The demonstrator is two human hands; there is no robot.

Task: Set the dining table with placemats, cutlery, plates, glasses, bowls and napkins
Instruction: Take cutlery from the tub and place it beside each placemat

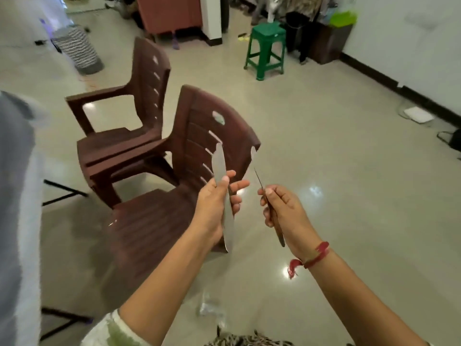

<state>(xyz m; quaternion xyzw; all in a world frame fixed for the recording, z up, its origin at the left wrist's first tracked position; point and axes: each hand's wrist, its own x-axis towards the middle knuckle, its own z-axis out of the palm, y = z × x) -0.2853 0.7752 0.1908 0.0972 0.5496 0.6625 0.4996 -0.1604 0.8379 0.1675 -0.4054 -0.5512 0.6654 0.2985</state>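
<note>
Looking down, I see my left hand [214,206] curled round a long flat silver-metal cutlery piece [219,161], thumb pressed on its face. My right hand [284,208] pinches a thin brown-handled utensil [277,228], seen edge-on; what kind either is I cannot tell. Both pieces are in the air, above a dark brown plastic armchair [199,136]. A second brown armchair [144,78] stands beyond and a green plastic stool [267,46] farther off. A pale blurred surface [17,196] at the left edge may be the table. No placemat, plate, glass, bowl or napkin shows, so I judge the cutlery unplaced and cannot gauge the rest.
</note>
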